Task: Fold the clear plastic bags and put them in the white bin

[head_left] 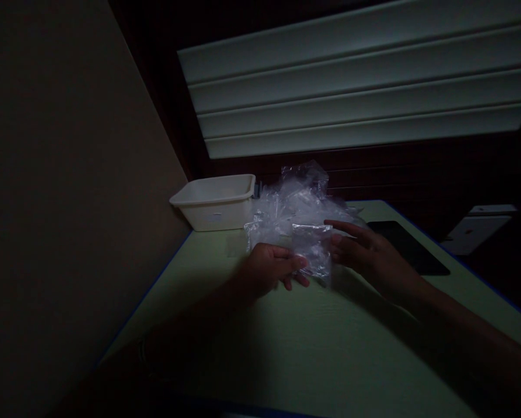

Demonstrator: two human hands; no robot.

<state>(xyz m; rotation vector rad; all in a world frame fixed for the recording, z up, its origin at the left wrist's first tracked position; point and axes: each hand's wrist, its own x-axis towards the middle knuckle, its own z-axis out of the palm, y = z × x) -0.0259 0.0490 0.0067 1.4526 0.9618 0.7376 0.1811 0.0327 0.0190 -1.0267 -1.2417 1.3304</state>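
A small clear plastic bag (pixel 315 249) is held up over the near side of a heap of similar bags. The thumb and fingers of my left hand (pixel 271 267) pinch it at its lower left. My right hand (pixel 369 252) is at the bag's right edge, its fingers stretched out and apart; whether the fingertips touch the plastic I cannot tell. Behind both hands rises the loose heap of crumpled clear bags (pixel 299 200). In the dim light, I cannot make out whether anything is inside the held bag.
A white plastic tub (pixel 221 212) stands at the back left of the pale green table (pixel 313 354), close to the wall (pixel 78 174). On the right lies a dark flat tablet-like slab (pixel 408 247). White boxes (pixel 478 226) show beyond the table's right edge.
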